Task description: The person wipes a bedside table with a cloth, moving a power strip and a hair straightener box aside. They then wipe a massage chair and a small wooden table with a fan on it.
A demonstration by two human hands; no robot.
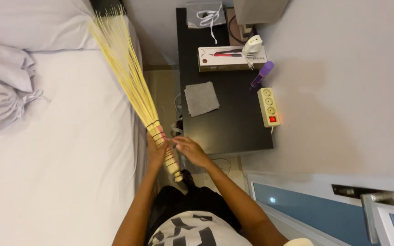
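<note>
Right now my left hand (155, 152) is wrapped around the bound handle of the broom (128, 77), whose yellow bristles fan out over the bed (69, 159). My right hand (190, 150) rests its loosely curled fingers against the handle, beside the black desk (233, 127) with its grey cloth (201, 98).

Pale yellow stick broom (128, 77) banded in dark rings, at ten o'clock; white bedsheet (69, 150) at nine; black desk (233, 123) with grey cloth (201, 98), purple tube (262, 74) at one.
</note>
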